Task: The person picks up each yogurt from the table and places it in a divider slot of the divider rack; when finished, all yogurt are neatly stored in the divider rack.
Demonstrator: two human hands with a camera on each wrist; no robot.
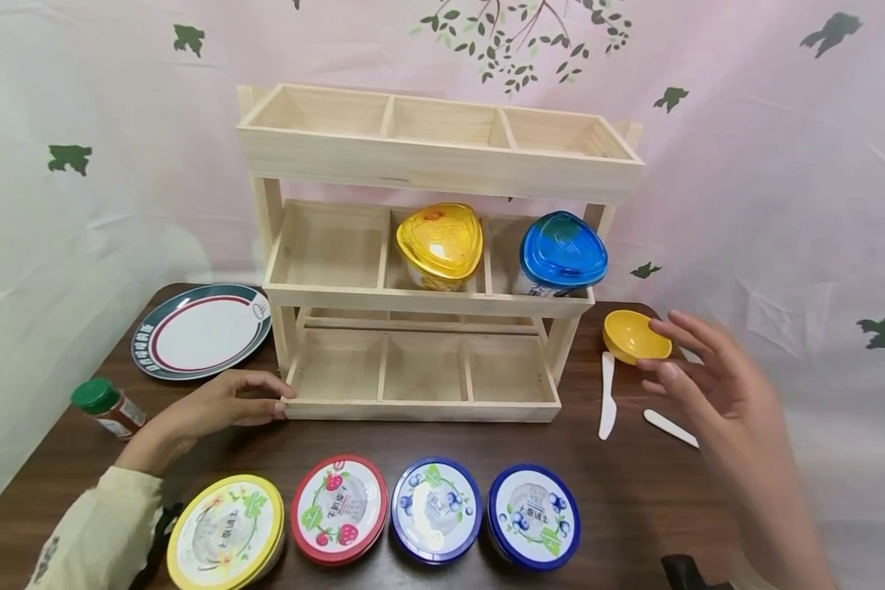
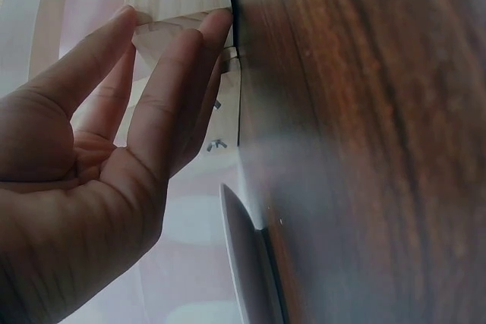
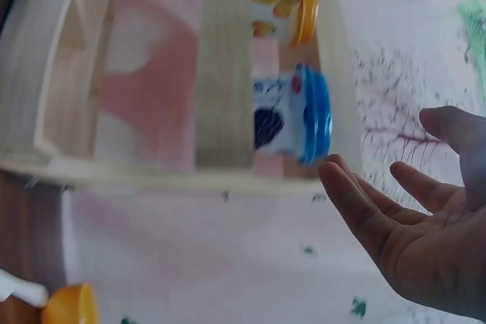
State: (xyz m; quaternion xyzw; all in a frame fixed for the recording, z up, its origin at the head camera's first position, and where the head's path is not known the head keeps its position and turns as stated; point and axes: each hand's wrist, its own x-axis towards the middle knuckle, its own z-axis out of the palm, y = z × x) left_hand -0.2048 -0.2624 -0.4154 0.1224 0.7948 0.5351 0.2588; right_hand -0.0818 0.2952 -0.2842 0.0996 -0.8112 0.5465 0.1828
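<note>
Left hand [image 1: 217, 406]: fingers straight and together, tips touching the lower-left front corner of the wooden rack [image 1: 420, 410]. Right hand [image 1: 715, 389]: fingers spread and relaxed, holding nothing, raised just beside the yellow bowl [image 1: 629, 334] at its 10 o'clock. Blue-lidded cup [image 1: 560, 254] and yellow-lidded cup [image 1: 440, 244] lie tilted in the middle shelf. Four round tubs [image 1: 435, 508] lined up at the rack's 6 o'clock; plate [image 1: 201, 329] at 9 o'clock.

Rack [image 1: 420, 164] pale matt wood; tub lids [image 1: 560, 246] glossy plastic; table [image 1: 634, 492] dark wood.
</note>
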